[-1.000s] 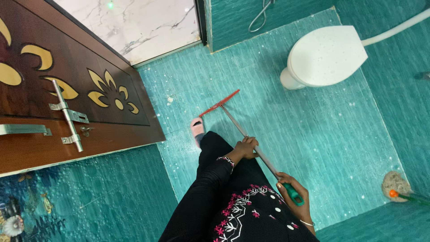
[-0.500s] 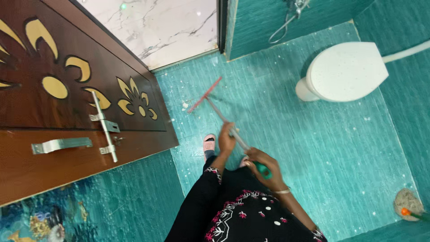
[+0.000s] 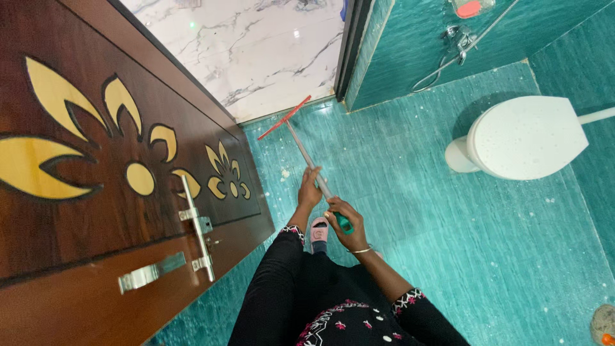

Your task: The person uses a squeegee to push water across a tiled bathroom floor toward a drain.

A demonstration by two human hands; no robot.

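I hold a floor squeegee with a red blade (image 3: pixel 284 118) and a metal pole (image 3: pixel 301 151). My left hand (image 3: pixel 309 192) grips the pole partway down. My right hand (image 3: pixel 346 224) is closed around the green grip at the pole's end. The blade rests on the wet teal floor at the doorway threshold, beside the white marble floor (image 3: pixel 256 45) outside. My foot in a pink slipper (image 3: pixel 319 230) stands just below my hands.
An open brown wooden door (image 3: pixel 115 192) with gold leaf inlays, a metal latch and a handle fills the left. A white toilet (image 3: pixel 522 138) with its lid down stands at the right. A tap and hose hang on the teal wall. A mop head (image 3: pixel 603 323) lies at the bottom right corner.
Both hands have pushed the squeegee forward across the floor, from near my foot to the doorway threshold. My view has shifted toward the door.
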